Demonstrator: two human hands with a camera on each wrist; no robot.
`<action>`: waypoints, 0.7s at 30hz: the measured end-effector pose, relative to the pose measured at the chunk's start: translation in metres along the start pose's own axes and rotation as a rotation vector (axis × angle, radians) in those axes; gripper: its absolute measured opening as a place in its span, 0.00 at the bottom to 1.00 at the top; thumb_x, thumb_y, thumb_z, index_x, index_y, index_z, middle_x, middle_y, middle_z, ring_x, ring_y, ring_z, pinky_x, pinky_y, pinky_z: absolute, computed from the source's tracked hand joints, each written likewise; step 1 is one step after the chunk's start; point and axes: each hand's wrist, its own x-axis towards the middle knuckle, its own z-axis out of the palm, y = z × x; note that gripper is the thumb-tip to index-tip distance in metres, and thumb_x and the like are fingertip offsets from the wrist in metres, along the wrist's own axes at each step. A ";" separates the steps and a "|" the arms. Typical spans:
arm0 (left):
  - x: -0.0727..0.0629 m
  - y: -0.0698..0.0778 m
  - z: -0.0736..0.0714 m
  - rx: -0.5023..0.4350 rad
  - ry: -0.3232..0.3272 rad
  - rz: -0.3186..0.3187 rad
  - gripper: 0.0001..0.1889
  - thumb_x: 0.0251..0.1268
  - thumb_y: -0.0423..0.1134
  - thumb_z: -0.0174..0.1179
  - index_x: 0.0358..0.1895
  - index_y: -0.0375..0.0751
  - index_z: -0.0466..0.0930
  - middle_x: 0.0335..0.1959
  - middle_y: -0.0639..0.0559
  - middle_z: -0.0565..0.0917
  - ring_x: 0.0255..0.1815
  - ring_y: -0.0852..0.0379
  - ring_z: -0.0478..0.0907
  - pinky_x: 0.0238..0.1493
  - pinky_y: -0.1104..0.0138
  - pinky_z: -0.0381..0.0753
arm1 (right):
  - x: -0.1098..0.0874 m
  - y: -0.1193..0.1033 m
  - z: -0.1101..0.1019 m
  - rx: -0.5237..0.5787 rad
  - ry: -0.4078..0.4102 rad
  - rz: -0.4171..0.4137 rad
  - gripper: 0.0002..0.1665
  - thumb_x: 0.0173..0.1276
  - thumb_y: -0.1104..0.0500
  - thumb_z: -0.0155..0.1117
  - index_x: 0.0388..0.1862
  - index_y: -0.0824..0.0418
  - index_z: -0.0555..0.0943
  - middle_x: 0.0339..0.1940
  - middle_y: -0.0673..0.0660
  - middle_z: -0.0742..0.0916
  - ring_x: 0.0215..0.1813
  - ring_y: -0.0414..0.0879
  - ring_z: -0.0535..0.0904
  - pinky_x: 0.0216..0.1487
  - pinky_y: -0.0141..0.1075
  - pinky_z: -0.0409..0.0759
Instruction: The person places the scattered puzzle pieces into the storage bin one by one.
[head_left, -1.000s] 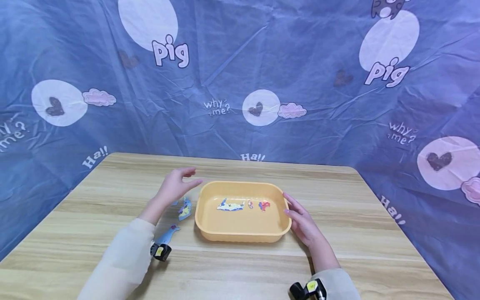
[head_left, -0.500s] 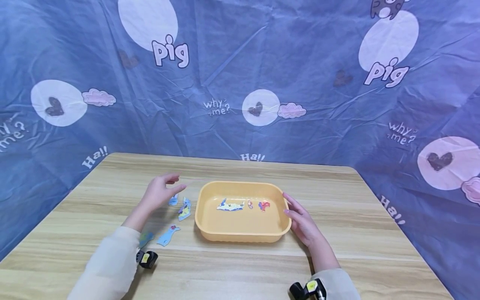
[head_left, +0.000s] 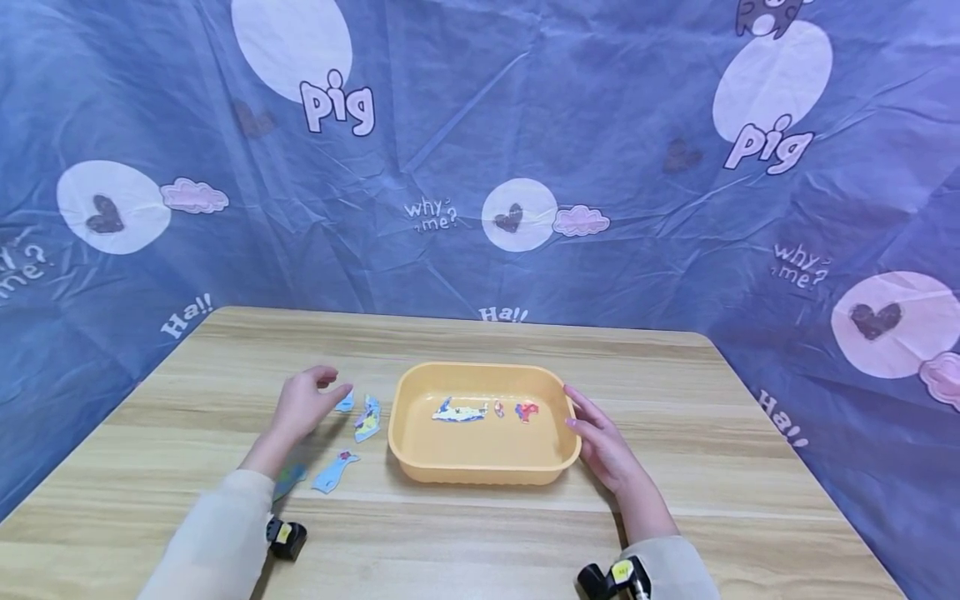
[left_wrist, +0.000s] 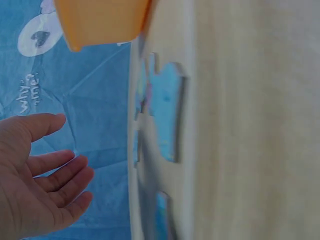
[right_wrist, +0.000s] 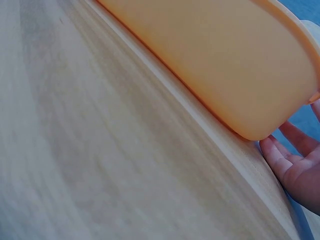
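Observation:
My left hand [head_left: 296, 404] hovers over the table with thumb and fingers apart, nothing between them. A small blue puzzle piece [head_left: 344, 403] lies right by its thumb tip. Nearby are a blue piece with yellow and purple [head_left: 367, 421], a light blue one with a red spot [head_left: 333, 473], and a blue-green one [head_left: 291, 477] partly behind the wrist. My right hand [head_left: 611, 457] holds the right end of a yellow plastic tray [head_left: 487, 476], thumb over the rim, other fingers outside against the wall. Inside lie a long white-and-blue piece [head_left: 459, 412], a tiny red-and-white piece [head_left: 499, 408] and a red piece [head_left: 527, 412].
The wooden table [head_left: 735, 467] reaches back to a blue printed cloth [head_left: 420, 150] hanging behind and at both sides. A small black camera sits on each wrist, the left one [head_left: 287, 540] and the right one [head_left: 615, 577].
My left hand has moved left and lower, away from the tray, uncovering the blue-green piece and showing more of the light blue one. The right hand and the tray have stayed put.

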 end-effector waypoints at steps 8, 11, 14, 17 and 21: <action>-0.004 -0.008 0.004 0.108 -0.073 -0.068 0.26 0.54 0.44 0.56 0.47 0.23 0.69 0.44 0.29 0.73 0.45 0.36 0.69 0.45 0.51 0.69 | 0.000 0.000 0.001 0.003 0.004 0.005 0.34 0.62 0.69 0.47 0.66 0.60 0.52 0.65 0.64 0.54 0.63 0.57 0.53 0.53 0.39 0.65; -0.004 -0.010 0.007 0.143 -0.108 -0.087 0.26 0.53 0.44 0.58 0.47 0.22 0.68 0.43 0.29 0.74 0.45 0.36 0.69 0.45 0.51 0.69 | 0.000 0.000 0.000 0.005 0.004 0.007 0.34 0.62 0.69 0.47 0.66 0.60 0.52 0.65 0.64 0.55 0.63 0.57 0.54 0.53 0.39 0.66; -0.004 -0.013 0.011 0.173 -0.126 -0.108 0.25 0.51 0.43 0.58 0.46 0.22 0.70 0.40 0.31 0.75 0.43 0.38 0.71 0.44 0.52 0.69 | 0.000 0.000 0.000 0.006 -0.004 0.007 0.34 0.61 0.69 0.47 0.66 0.60 0.51 0.65 0.64 0.55 0.63 0.57 0.53 0.53 0.40 0.65; -0.003 -0.014 0.014 0.198 -0.127 -0.113 0.24 0.50 0.42 0.59 0.44 0.23 0.71 0.39 0.33 0.76 0.41 0.39 0.71 0.43 0.52 0.69 | 0.000 0.000 0.000 0.003 -0.007 0.002 0.34 0.61 0.69 0.47 0.66 0.60 0.52 0.65 0.64 0.54 0.63 0.58 0.53 0.54 0.40 0.64; -0.002 -0.015 0.017 0.221 -0.116 -0.101 0.20 0.48 0.41 0.60 0.39 0.26 0.74 0.33 0.38 0.77 0.36 0.44 0.72 0.40 0.54 0.70 | 0.000 0.000 0.000 0.003 -0.008 -0.002 0.34 0.61 0.69 0.47 0.66 0.60 0.52 0.65 0.64 0.54 0.63 0.57 0.53 0.54 0.40 0.64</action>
